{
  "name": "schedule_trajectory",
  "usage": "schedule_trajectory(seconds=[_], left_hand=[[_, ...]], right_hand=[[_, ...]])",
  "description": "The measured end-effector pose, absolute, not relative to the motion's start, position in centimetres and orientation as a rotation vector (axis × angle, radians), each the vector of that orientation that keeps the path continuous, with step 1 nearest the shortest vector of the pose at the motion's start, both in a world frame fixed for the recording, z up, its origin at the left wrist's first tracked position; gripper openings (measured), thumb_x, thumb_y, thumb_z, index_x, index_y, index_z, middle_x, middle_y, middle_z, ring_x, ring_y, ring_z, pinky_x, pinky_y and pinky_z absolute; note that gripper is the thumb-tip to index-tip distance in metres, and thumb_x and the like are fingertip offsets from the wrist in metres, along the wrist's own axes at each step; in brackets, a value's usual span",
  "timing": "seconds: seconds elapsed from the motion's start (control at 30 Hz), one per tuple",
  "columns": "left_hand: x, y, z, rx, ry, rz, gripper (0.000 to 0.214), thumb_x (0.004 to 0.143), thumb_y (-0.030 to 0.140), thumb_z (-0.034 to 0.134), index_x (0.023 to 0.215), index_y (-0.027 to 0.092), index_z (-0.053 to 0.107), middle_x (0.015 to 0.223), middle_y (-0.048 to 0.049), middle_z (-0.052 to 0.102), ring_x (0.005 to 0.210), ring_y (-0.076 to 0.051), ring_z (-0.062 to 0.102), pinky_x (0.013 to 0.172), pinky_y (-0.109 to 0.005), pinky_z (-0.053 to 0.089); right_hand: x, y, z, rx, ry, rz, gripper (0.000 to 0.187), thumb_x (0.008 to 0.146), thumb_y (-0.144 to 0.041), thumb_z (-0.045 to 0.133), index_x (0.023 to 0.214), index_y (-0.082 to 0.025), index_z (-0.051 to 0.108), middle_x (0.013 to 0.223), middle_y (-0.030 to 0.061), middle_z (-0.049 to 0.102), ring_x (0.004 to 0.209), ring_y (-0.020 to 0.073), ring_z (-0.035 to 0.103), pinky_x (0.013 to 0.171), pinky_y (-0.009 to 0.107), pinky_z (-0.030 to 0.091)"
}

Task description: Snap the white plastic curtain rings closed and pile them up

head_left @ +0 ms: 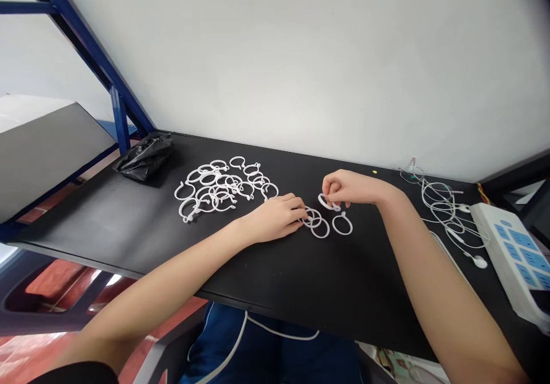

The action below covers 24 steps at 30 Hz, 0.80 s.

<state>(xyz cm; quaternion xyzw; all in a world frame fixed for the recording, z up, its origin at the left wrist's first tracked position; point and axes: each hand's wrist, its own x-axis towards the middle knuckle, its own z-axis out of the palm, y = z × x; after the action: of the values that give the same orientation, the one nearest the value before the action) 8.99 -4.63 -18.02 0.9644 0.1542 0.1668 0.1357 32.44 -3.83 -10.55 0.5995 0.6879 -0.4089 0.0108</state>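
The person's right hand [346,188] is above the black surface [266,269], and its fingers [330,187] are closed in a pinch on 1 white plastic ring [326,202], which is lifted a little and lies tilted. The left hand [275,219] is low on the surface, with its fingers [298,215] curled and their tips just beside a small group of overlapped rings [313,220]. I cannot tell if these fingers grasp anything or only rest there. Just to the right of this group lies 1 separate ring [342,224], not touching the others. A big loose pile of many rings [221,188] lies farther left, behind the left hand, and the rings in it are crossing each other. Past the pile, near the wall [275,57], there is a crumpled black plastic bag [145,156]. On the right side of the surface are tangled white earphones [442,215], and beside them is a white power strip [511,252] with blue switches. A blue metal frame [86,51] stands at the far left corner.
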Motion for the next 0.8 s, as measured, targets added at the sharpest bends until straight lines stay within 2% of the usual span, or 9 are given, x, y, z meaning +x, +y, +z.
schedule_trajectory(seconds=[0.13, 0.23, 0.37, 0.5, 0.63, 0.73, 0.8], left_hand=[[8.3, -4.1, -17.8, 2.777, 0.506, 0.467, 0.018, 0.095, 0.022, 0.048, 0.095, 0.014, 0.064, 0.1, -0.009, 0.064, 0.091, -0.019, 0.06, 0.082, -0.032, 0.05], [8.1, -3.9, -17.7, 2.745, 0.54, 0.488, 0.019, 0.095, 0.027, 0.051, 0.093, 0.015, 0.066, 0.1, -0.0077, 0.065, 0.088, -0.017, 0.062, 0.08, -0.028, 0.05], [7.9, -3.5, -17.8, 2.724, 0.559, 0.56, 0.021, 0.093, 0.034, 0.056, 0.091, 0.016, 0.068, 0.101, -0.0064, 0.066, 0.092, -0.018, 0.063, 0.084, -0.03, 0.048], [7.4, -2.8, -17.8, 2.709, 0.651, 0.71, 0.025, 0.092, 0.037, 0.057, 0.087, 0.015, 0.068, 0.096, -0.0067, 0.065, 0.085, -0.017, 0.061, 0.079, -0.032, 0.046], [7.3, -2.5, -18.0, 2.701, 0.724, 0.82, 0.023, 0.095, 0.033, 0.052, 0.096, 0.015, 0.068, 0.099, -0.0081, 0.062, 0.087, -0.017, 0.059, 0.077, -0.031, 0.048], [7.7, -3.0, -18.5, 2.711, 0.705, 0.813, 0.023, 0.096, 0.027, 0.047, 0.106, 0.015, 0.065, 0.106, -0.0095, 0.061, 0.094, -0.017, 0.06, 0.078, -0.029, 0.051], [8.0, -3.4, -18.8, 2.729, 0.672, 0.779, 0.025, 0.097, 0.021, 0.042, 0.105, 0.015, 0.065, 0.109, -0.0095, 0.061, 0.095, -0.017, 0.06, 0.078, -0.028, 0.052]], right_hand=[[31.6, -4.4, -9.9, 1.675, 2.129, -1.351, 0.008, 0.07, -0.026, 0.067, 0.073, -0.019, 0.065, 0.068, 0.0041, 0.07, 0.063, 0.0168, 0.062, 0.057, 0.027, 0.05], [30.8, -4.5, -9.9, 1.586, 2.135, -1.336, 0.009, 0.068, -0.027, 0.069, 0.071, -0.018, 0.067, 0.068, 0.0028, 0.07, 0.062, 0.0158, 0.06, 0.056, 0.026, 0.047], [29.7, -4.4, -10.6, 1.555, 2.209, -1.256, 0.008, 0.066, -0.024, 0.068, 0.071, -0.018, 0.069, 0.072, 0.0018, 0.07, 0.062, 0.0144, 0.059, 0.054, 0.024, 0.041], [28.5, -4.6, -11.5, 1.582, 2.317, -1.143, 0.003, 0.064, -0.018, 0.067, 0.066, -0.018, 0.067, 0.073, 0.0017, 0.069, 0.067, 0.0155, 0.061, 0.056, 0.024, 0.041], [28.3, -4.7, -11.9, 1.641, 2.351, -1.081, 0.007, 0.064, -0.017, 0.066, 0.062, -0.018, 0.059, 0.071, 0.0012, 0.068, 0.066, 0.0154, 0.062, 0.054, 0.024, 0.042], [29.3, -4.5, -11.8, 1.686, 2.305, -1.066, 0.007, 0.063, -0.018, 0.067, 0.064, -0.018, 0.059, 0.072, 0.002, 0.07, 0.066, 0.017, 0.064, 0.054, 0.025, 0.044], [30.3, -4.3, -11.6, 1.723, 2.268, -1.059, 0.007, 0.063, -0.018, 0.067, 0.065, -0.018, 0.06, 0.071, 0.0028, 0.071, 0.066, 0.0181, 0.066, 0.053, 0.025, 0.045]])
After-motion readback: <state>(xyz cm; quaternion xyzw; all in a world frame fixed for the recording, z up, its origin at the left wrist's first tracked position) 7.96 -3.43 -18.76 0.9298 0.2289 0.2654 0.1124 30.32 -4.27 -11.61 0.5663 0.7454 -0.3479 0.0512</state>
